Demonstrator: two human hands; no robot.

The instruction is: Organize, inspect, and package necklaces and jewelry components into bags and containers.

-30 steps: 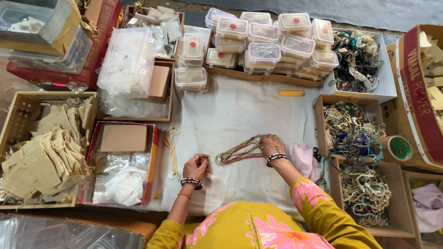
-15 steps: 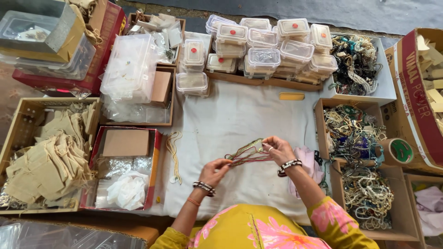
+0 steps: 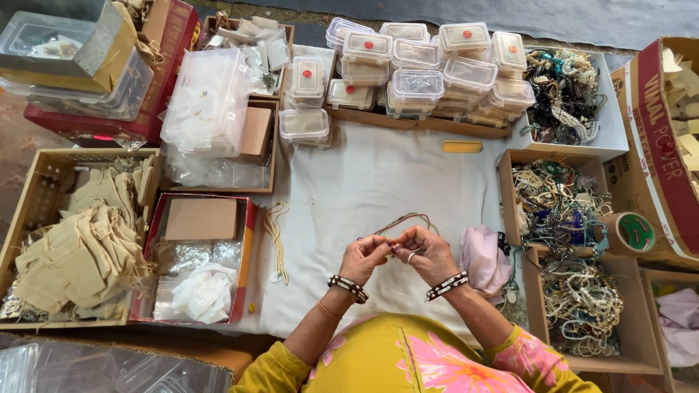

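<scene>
Beaded strands of a necklace [image 3: 405,220] sit pinched between our left hand [image 3: 365,256] and right hand [image 3: 429,252], fingers closed on it above the white cloth [image 3: 364,182]. Just right of our right hand lies a pink pouch [image 3: 483,260]; beyond both hands stand clear plastic boxes [image 3: 415,80].
</scene>
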